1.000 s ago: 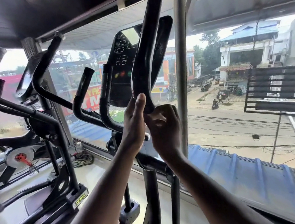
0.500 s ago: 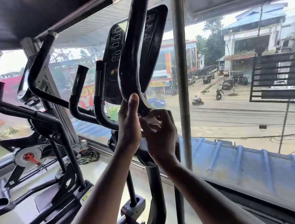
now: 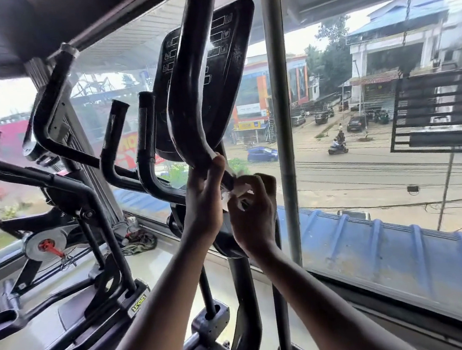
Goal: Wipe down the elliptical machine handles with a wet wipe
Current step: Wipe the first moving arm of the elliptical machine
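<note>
Both hands work low on the curved black elliptical handle (image 3: 186,99).

The left hand (image 3: 204,203) rests its fingers and thumb against the tube's lower bend, steadying it. Just beside it, the right hand (image 3: 253,215) is curled round the same tube, pinching the crumpled white wet wipe (image 3: 233,193) against it. The handle's long axis climbs up and slightly right from the hands, past the black console panel (image 3: 226,69), so the unwiped length probably lies above the right hand.
</note>
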Motion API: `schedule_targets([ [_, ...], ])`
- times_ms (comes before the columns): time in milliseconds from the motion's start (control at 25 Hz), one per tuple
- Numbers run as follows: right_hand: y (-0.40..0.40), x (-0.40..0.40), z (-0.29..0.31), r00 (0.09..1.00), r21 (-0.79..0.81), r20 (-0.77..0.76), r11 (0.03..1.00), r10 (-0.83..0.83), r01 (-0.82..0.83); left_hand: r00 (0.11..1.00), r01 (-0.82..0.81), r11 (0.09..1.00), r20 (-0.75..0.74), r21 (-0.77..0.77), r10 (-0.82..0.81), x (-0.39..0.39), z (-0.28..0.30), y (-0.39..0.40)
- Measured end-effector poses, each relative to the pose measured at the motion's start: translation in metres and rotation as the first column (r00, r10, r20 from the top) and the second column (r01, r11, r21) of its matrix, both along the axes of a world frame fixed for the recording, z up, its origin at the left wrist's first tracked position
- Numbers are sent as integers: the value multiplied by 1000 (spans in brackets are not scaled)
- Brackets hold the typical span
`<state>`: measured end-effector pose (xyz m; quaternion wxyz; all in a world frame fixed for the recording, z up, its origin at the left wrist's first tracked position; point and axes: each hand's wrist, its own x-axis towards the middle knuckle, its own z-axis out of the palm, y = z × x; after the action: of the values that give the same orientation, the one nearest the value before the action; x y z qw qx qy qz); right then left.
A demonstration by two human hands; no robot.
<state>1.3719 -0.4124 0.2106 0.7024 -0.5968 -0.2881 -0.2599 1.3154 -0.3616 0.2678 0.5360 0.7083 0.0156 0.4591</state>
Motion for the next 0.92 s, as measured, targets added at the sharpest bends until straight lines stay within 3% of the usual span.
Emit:
schedule_targets([
  [80, -4, 4, -2, 1000, -13, -6, 1000, 17, -17, 996, -29, 999, -79, 15, 30, 3, -5, 2],
  [200, -9, 27, -11, 931, -94, -363, 993, 32, -71, 992, -9, 1000, -122, 24, 12, 6, -6, 4],
  [240, -10, 29, -12, 911, -109, -410, 990, 34, -86, 992, 3, 1000, -123, 17, 0, 6, -7, 4],
  [440, -6, 22, -11, 989, -69, -123, 993, 85, -94, 989, -49, 999, -143, -16, 46, 20, -21, 10],
  [640, -9, 42, -16, 981, -253, -184, 961, 62, -109, 982, -120, 993, -143, 23, 122, 21, -23, 4],
  [840, -14, 42, -14, 984, -247, -51, 953, 168, -175, 970, -172, 984, -167, 46, 178, 28, -29, 7],
  [920, -17, 61, -23, 972, -333, -175, 920, 155, -207, 968, -200, 979, -151, 28, 202, 31, -29, 4],
])
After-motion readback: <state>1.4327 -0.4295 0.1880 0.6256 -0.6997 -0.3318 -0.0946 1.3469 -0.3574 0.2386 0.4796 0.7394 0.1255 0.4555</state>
